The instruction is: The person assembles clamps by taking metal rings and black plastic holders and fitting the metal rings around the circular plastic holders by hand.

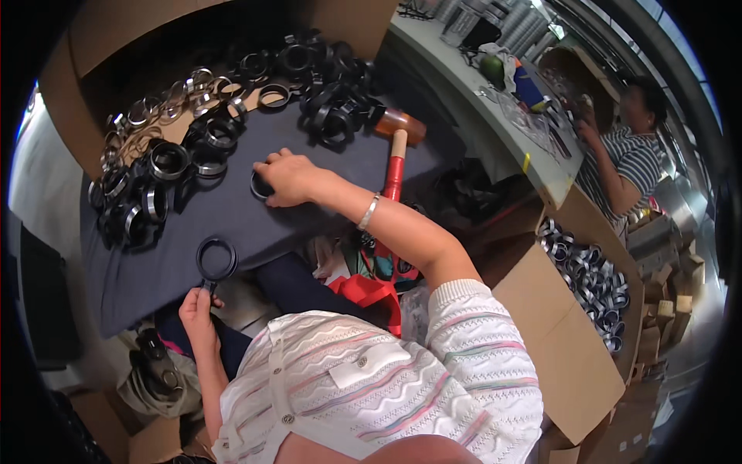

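My left hand [199,319] pinches the short stem of a black ring [200,265], which stands upright at the near edge of a dark cloth-covered table [232,220]. My right hand [287,179] reaches across the cloth, fingers closed round another dark ring [256,185]; the palm hides part of that ring. Left of it lies a loose heap of black-and-silver rings [168,161]. Farther back are bare silver rings [139,114] and a pile of black rings [325,104]. A mallet [398,127] with an amber head and red-wrapped handle lies right of my right hand.
Cardboard walls [154,31] stand round the table's back. At right, an open carton [556,332] stands beside many silver-and-black rings [587,271]. A person in a striped top [638,170] is at a pale bench [464,77]. Red straps [371,298] hang near my lap.
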{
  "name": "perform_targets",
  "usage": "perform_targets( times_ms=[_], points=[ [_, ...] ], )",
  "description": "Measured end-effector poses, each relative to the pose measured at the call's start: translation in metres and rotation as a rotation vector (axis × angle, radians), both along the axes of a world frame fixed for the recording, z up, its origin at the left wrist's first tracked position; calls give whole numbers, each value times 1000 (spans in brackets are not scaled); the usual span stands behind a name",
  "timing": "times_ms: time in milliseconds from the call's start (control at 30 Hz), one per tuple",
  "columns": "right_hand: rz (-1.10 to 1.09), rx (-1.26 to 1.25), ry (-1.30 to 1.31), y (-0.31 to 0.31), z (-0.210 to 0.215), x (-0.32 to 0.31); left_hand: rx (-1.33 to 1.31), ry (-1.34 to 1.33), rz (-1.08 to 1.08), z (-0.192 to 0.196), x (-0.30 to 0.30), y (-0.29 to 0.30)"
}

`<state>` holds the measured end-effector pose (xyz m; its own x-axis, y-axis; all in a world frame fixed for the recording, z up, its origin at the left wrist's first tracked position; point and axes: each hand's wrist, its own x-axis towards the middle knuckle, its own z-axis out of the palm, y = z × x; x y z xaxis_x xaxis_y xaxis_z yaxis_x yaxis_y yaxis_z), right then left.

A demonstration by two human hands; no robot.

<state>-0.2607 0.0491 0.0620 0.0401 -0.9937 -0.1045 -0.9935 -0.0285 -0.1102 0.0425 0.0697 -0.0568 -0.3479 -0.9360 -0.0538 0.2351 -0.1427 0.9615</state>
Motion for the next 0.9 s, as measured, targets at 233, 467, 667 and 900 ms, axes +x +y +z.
perform_targets(
  times_ms=[233,467,667,900],
  points=[
    [115,-98,8,-1,-1,-8,-48,-34,-44,6,-1,-1],
    [442,-620,43,39,44,34,-19,-11,-77,10,-8,-4],
    [587,-747,130,38,35,54,-13,39,-79,8,-5,-1],
    [626,-777,146,35,32,69,-14,43,-80,8,-4,0]
  ],
)
